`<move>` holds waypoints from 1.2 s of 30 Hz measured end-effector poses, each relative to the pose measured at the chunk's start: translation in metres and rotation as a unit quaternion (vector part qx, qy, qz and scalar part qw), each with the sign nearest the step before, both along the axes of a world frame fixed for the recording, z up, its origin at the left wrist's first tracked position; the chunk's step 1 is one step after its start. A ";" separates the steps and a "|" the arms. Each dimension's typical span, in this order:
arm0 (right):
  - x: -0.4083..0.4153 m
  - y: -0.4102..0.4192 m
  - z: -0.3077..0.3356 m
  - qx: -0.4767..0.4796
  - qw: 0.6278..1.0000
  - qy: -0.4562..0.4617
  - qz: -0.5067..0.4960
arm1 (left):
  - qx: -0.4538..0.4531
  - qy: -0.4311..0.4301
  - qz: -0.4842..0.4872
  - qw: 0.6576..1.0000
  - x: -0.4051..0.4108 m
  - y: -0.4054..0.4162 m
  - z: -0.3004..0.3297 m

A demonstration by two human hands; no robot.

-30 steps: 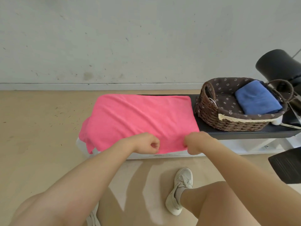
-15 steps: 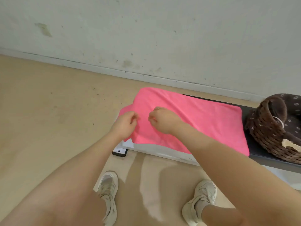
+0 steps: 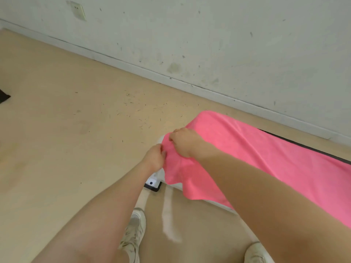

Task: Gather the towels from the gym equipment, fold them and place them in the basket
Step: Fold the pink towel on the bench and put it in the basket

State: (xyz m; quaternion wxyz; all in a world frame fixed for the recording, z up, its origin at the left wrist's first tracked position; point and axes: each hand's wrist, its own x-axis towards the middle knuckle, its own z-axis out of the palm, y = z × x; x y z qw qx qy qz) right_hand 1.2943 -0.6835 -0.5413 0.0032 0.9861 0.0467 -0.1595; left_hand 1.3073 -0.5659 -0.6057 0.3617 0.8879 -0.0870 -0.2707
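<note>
— Nearest the camera, what's below the hands?

— Two pale, worn sneakers (image 3: 133, 232) on a smooth tan floor (image 3: 57, 130), one under the left forearm, the other cut off at the bottom edge. The floor is matte and speckled with small dark flecks.

— And the hands themselves?

— Both are curled onto the same end of a pink towel (image 3: 256, 158). The left hand (image 3: 154, 158) pinches the cloth's edge on the near side; the right hand (image 3: 183, 141) has its fingers bunched into the fabric just beyond, almost touching the left. The cloth puckers between them.

— Where does the towel go from there?

— It spreads away to the right of the hands, a soft, fuzzy sheet draped over a long bench (image 3: 311, 149) whose dark top peeks out along the far edge. Below the hands a loose flap hangs over the bench's white end, and a white foot plate (image 3: 152, 184) with a dark rim sits on the floor just under the left wrist.

— Farther back?

— A white baseboard (image 3: 133, 65), then a scuffed, stained pale wall (image 3: 209, 35) with a socket plate (image 3: 78, 10) near the top left. A dark shape pokes in at the left edge; I can't tell what it is.
</note>
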 end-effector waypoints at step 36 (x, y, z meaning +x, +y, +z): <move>-0.029 -0.071 0.064 -0.300 0.924 -0.218 0.095 | -0.217 -0.075 -0.045 0.972 -0.015 0.030 0.091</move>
